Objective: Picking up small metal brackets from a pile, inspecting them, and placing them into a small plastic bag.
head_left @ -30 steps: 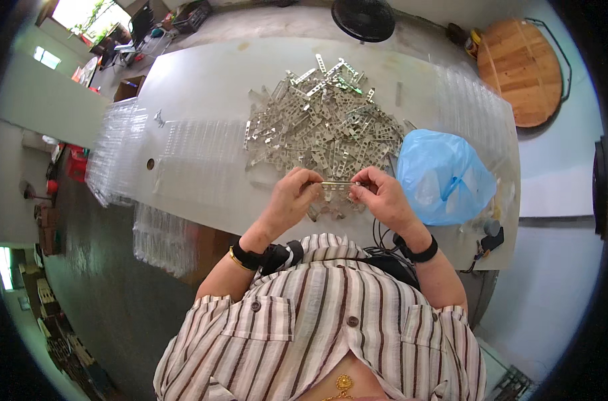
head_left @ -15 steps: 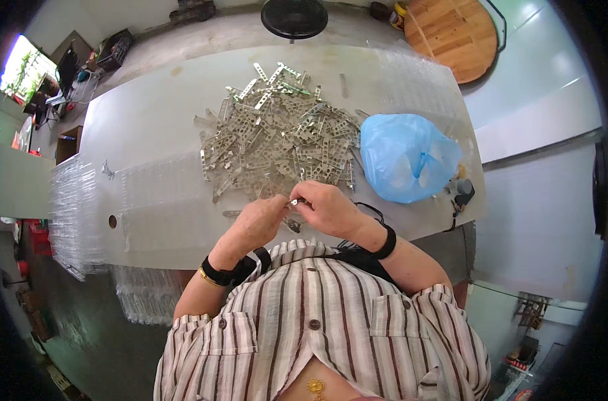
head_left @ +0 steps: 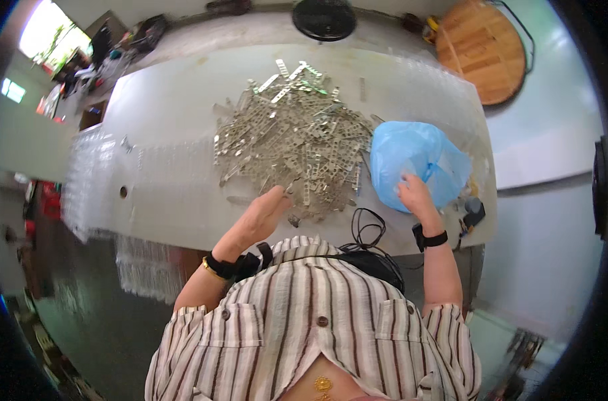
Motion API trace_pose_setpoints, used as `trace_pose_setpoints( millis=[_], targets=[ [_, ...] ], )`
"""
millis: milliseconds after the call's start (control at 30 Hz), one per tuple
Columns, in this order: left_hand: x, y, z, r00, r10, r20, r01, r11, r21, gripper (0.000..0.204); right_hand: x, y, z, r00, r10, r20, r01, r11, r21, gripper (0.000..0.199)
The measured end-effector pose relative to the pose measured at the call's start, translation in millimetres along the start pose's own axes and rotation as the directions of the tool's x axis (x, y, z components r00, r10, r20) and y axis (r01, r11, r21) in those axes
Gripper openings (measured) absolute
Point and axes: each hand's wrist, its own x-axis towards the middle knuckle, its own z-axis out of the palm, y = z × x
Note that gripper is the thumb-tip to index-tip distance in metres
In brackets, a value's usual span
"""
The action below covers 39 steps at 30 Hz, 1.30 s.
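A large heap of perforated metal strips (head_left: 297,127) lies in the middle of the pale table. My left hand (head_left: 264,215) is at the heap's near edge, its thumb and fingers pinched on a small metal piece (head_left: 291,187) that partly blends into the heap. On the right stands a bulging blue plastic bag (head_left: 401,150). My right hand (head_left: 419,198) is at the bag's near side, fingers drawn together against it; what they grip, if anything, is hidden. A small dark metal part (head_left: 294,220) lies just right of my left hand.
Stacked clear plastic trays (head_left: 86,180) stand at the table's left end, with others spread along the back right. A black cable (head_left: 367,227) loops at the front edge. A grey cap-like object (head_left: 473,204) sits right of the bag. The tabletop (head_left: 177,87) has a round hole at left.
My right hand has left my left hand and moved right to the blue bag. My left hand stays by the heap, still pinched. The whole view has shifted slightly.
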Motion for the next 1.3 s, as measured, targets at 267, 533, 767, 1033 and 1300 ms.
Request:
trace_pose_setpoints(
  millis=[267, 533, 767, 1033, 1300],
  targets=[
    [-12, 41, 7, 0.957, -0.274, 0.094, 0.285, 0.831, -0.479, 0.02, 34, 99, 48, 0.965, 0.261, 0.013, -0.261, 0.964, 0.043, 0.046],
    [4, 25, -17, 0.953, -0.232, 0.193, 0.3, 0.665, -0.684, 0.019, 24, 88, 40, 0.956, 0.275, -0.106, -0.289, 0.945, -0.152, 0.028],
    [-2, 10, -50, 0.934, -0.292, 0.207, 0.352, 0.642, -0.682, 0.021, 7, 16, 2, 0.863, 0.495, -0.103, -0.467, 0.858, 0.212, 0.017],
    [-10, -8, -79, 0.935, -0.299, 0.193, 0.337, 0.572, -0.748, 0.018, -11, -51, -52, 0.821, 0.528, -0.218, -0.403, 0.806, 0.433, 0.014],
    [-4, -14, -75, 0.953, -0.23, 0.197, 0.297, 0.589, -0.751, 0.016, -33, -152, -89, 0.962, 0.265, -0.067, -0.057, 0.434, 0.899, 0.014]
  ],
)
